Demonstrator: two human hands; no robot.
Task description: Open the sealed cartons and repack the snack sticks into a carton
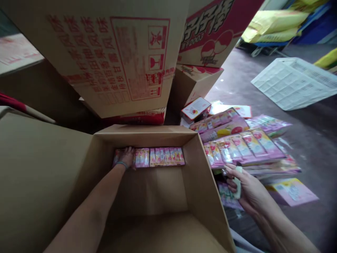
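My left hand (127, 156) reaches into an open cardboard box (155, 189) and grips a pack of small wrapped sweets at the left end of a row. Its fingers lie over the far side, with the thumb at the near side. To its right in the same row, along the far wall, sits another candy pack (167, 156). Outside the box, my right hand (240, 182) is closed around a tool with a pale handle (238, 182); its kind I cannot make out. It is just in front of a pile of pink candy packs (242, 146).
A large printed carton (97, 52) towers behind the box, with a smaller carton (186, 84) beside it. A pink and yellow box (295, 191) lies on the floor at right. Farther back are a white plastic crate (295, 82) and a cart with yellow sacks (273, 26).
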